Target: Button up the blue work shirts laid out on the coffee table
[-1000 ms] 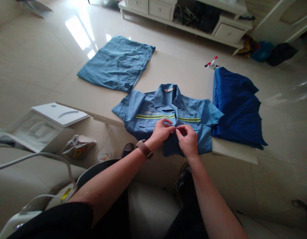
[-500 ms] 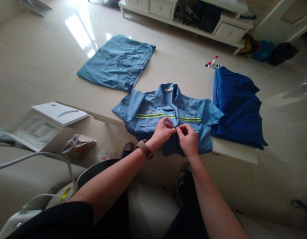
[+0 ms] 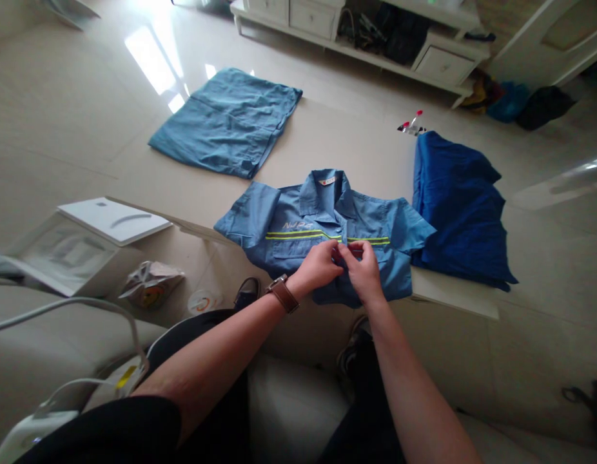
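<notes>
A light-blue short-sleeved work shirt [image 3: 298, 203] lies front side up at the table's near edge, collar pointing away from me, a yellow-and-dark stripe across its chest. My left hand [image 3: 320, 263], with a brown watch on the wrist, pinches the shirt's front opening just below the stripe. Right beside it, fingertips touching, my right hand [image 3: 363, 269] pinches the same front edge. The fingers hide whatever button or buttonhole is between them. The lower part of the shirt hangs toward my knees.
On the pale table [image 3: 356, 142] lie a folded teal garment [image 3: 225, 122] at the far left and a dark-blue folded garment [image 3: 460, 209] at the right. Small bottles with red caps [image 3: 417, 121] show behind it. A white box [image 3: 80, 251] and a plastic bag [image 3: 151, 283] stand left on the floor.
Both hands remain at the shirt's front; the left fingers have curled in closer to the right fingertips. The shirt's collar has slid slightly toward me.
</notes>
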Available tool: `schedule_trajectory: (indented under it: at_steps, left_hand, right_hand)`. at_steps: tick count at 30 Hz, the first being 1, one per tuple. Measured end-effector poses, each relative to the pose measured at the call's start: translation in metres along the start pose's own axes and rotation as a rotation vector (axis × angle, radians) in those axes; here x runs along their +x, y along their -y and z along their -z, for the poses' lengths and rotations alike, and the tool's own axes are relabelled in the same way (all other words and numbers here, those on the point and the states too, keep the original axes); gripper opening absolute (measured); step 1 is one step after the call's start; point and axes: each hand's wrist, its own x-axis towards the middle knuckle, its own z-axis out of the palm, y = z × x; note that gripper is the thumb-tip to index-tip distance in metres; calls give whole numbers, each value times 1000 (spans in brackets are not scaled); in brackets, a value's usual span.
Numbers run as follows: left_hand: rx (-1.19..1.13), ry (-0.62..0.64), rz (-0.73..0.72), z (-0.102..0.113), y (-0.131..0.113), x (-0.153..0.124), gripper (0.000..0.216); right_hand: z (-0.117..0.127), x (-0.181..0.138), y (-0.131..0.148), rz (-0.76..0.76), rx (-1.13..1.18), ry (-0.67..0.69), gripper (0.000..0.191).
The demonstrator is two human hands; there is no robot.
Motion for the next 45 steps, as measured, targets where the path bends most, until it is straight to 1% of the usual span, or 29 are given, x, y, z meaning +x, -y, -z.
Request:
schedule_trajectory:
  at_steps: [2,4,8,9,11,12,13,16,17,22,25,28,31,34,36,38,40,43,45]
  left_hand:
    - [104,42,-1,0,1,-1,19]
    - [177,94,22,-1,4,-1,20]
    - [230,180,54,-2,7,1,25]
    - [235,197,64,-1,7,2,24]
    - [258,220,111,1,6,8,20]
    - [277,208,139,3,6,12,18]
    - [302,165,160,4,7,17,17]
    - [356,-61,156,5,13,34,23]
    - [353,-115,154,4,17,39,26]
    - [256,-191,242,-15,37,56,24]
    - [208,-245,208,-27,45,58,16]
    - [168,-274,205,-32,46,58,8]
    - [130,-272,176,-30,40,56,3]
    - [142,-255,55,-23,25,49,7]
    - [205,-238,-9,-16,13,43,8]
    - [291,-216,-4,-10,1,35,10]
    - [356,-189,35,-5,-7,28,12]
    - [392,-163,42,-1,-13,22,14]
    - [391,-172,29,0,-13,20,14]
  right_hand:
    - [-4,0,-3,11,-32,-20,45]
    - [-7,3,-10,-2,-24,-3,45]
    - [-11,10,-24,-38,73,72,42]
    - [-11,11,-27,-43,82,75,40]
    - [-11,14,-31,-61,72,33,39]
    - [-10,15,-32,-75,64,1,40]
    - [-9,16,-33,-91,59,-31,41]
    - [-7,17,-34,-125,80,-64,45]
    - [-6,17,-33,-128,90,-63,45]
    - [-4,15,-25,-85,103,-9,36]
    - [-3,14,-22,-47,68,5,31]
    - [-2,12,-21,-25,13,-36,34]
    - [1,10,-19,26,-53,-90,38]
    - [5,8,-12,130,-145,-92,31]
    - [6,7,-7,198,-195,-83,28]
    - [6,6,-3,237,-217,-74,26]
    - [4,6,-1,248,-209,-66,26]
    - [1,4,1,251,-179,-33,26]
    - [0,3,2,248,-165,-11,26]
